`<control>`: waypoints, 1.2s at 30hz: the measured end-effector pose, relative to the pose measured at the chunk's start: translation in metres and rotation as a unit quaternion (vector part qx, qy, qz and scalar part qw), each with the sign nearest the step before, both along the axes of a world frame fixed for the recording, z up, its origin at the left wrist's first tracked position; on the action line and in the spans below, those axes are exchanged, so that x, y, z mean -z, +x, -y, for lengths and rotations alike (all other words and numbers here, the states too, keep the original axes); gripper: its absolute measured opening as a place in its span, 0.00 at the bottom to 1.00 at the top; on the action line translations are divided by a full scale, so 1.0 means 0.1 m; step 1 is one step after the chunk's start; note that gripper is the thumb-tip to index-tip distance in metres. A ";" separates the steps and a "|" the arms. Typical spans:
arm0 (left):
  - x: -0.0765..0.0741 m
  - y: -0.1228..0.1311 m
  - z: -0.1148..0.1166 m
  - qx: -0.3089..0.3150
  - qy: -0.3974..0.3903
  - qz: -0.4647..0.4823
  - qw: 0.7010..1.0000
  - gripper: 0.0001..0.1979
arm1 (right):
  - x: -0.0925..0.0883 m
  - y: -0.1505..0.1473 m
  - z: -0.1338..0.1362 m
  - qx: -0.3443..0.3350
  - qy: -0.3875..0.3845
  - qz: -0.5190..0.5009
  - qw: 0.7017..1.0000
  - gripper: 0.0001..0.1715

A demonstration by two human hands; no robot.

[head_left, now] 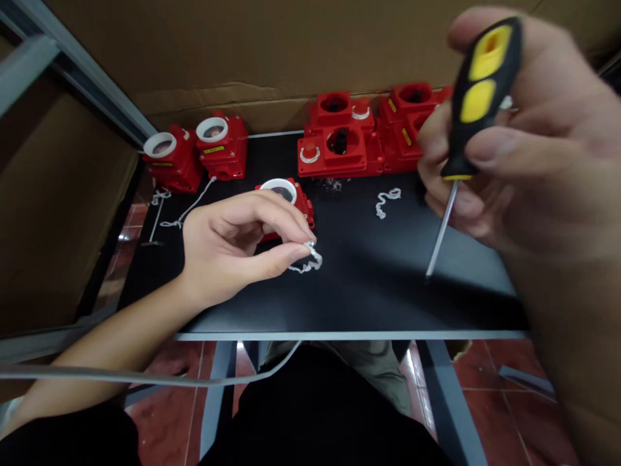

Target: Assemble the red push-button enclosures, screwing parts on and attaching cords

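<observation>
Between the thumb and forefinger of my left hand (pixel 242 243) is the end of a thin whitish cord (pixel 310 264), which hangs in a loop below the fingertips. A small shiny bit shows at the pinch, too small to name. Behind this hand stands a red housing with a white ring (pixel 281 188), partly hidden. My right hand (pixel 538 129), raised at the right and a little blurred, is closed round a screwdriver (pixel 478 97) with a black and yellow handle. Its shaft slants down and its tip is above the table. Something small and white shows beside the handle.
Two red housings with white rings (pixel 220 145) stand at the back left, with cords near them. Several red housings with round openings (pixel 339 139) are grouped at the back. Another cord (pixel 385 202) lies on the black table (pixel 359 291). A cable (pixel 194 378) crosses in front.
</observation>
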State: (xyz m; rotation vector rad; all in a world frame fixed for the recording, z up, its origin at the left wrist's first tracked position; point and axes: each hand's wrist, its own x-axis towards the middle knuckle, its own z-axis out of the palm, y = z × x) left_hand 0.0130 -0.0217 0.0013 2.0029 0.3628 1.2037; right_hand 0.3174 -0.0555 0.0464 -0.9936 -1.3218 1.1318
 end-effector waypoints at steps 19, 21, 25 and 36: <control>-0.02 0.00 0.04 0.037 -0.080 0.018 0.996 0.11 | 0.11 -0.26 0.12 -0.011 0.056 -0.143 0.988 0.34; -0.01 0.00 0.03 0.039 -0.089 0.024 0.995 0.10 | 0.11 -0.26 0.12 -0.014 0.058 -0.146 0.987 0.36; 0.00 0.02 0.01 0.049 -0.111 0.043 0.992 0.10 | 0.11 -0.27 0.11 -0.006 0.051 -0.150 0.987 0.35; 0.02 0.03 0.01 -0.010 -0.107 0.056 0.993 0.11 | 0.08 -0.16 0.11 -0.019 0.060 -0.095 0.993 0.34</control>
